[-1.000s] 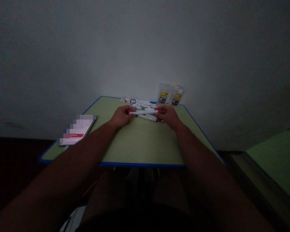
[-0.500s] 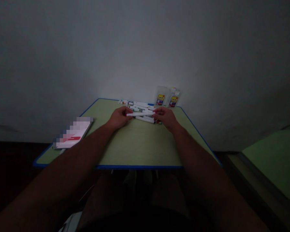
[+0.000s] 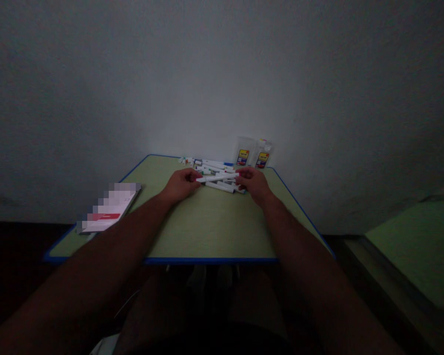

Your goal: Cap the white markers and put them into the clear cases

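A white marker (image 3: 219, 178) with reddish-pink ends spans the gap between my two hands. My left hand (image 3: 182, 185) pinches its left end between thumb and fingers. At its other end, my right hand (image 3: 254, 182) grips the tip, slightly higher than the left one. Under and behind it, several more white markers (image 3: 220, 187) lie in a loose pile on the table. Small white caps or pieces (image 3: 186, 160) are scattered at the back left of the pile, too small to make out exactly.
Two clear plastic pouches (image 3: 243, 154) with yellow and blue labels stand against the wall at the table's back right. A tablet-like device (image 3: 111, 209), partly blurred, lies on the left. The pale table (image 3: 210, 231) has a blue edge.
The held marker has tilted, its right end now higher than its left. Both hands keep hold of its ends. The whole view has shifted slightly.
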Tool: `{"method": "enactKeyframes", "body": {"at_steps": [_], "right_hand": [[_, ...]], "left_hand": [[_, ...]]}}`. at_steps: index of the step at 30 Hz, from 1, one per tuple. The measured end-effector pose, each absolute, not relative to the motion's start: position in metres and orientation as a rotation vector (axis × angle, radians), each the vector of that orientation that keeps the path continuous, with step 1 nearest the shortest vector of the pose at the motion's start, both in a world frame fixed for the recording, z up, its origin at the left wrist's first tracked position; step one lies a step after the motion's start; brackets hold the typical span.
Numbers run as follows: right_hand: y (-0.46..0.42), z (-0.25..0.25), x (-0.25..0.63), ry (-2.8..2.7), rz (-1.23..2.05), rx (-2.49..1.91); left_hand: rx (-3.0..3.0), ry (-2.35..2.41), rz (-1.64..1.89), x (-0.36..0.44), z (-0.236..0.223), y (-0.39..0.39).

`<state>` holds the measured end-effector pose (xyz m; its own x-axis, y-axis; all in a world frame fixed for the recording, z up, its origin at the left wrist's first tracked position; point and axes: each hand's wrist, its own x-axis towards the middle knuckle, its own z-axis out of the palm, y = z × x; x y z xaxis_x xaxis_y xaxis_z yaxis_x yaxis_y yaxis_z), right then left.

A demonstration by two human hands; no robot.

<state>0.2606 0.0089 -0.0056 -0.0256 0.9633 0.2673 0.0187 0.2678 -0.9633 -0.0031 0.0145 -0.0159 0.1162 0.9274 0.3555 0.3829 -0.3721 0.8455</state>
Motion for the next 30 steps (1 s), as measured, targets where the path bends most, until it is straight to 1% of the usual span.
{"method": "enactKeyframes", "body": {"at_steps": [7,20,30], "right_hand": [[0.0093,-0.0062,0.2604,-1.289,1.088,-1.151],[0.0115,-0.0088,0.2615,-1.289,1.083,-1.037],[0.0094,-0.006,0.259,-1.269,1.119,-1.071]], "left_hand": [[1.829,1.186,1.313,-0.0045,-0.0187,0.0196],[1.78,1.192,1.304,-0.0031,-0.0162,0.0159],[1.819,1.223,1.29,-0.0052,-0.0191,0.0189]]}}
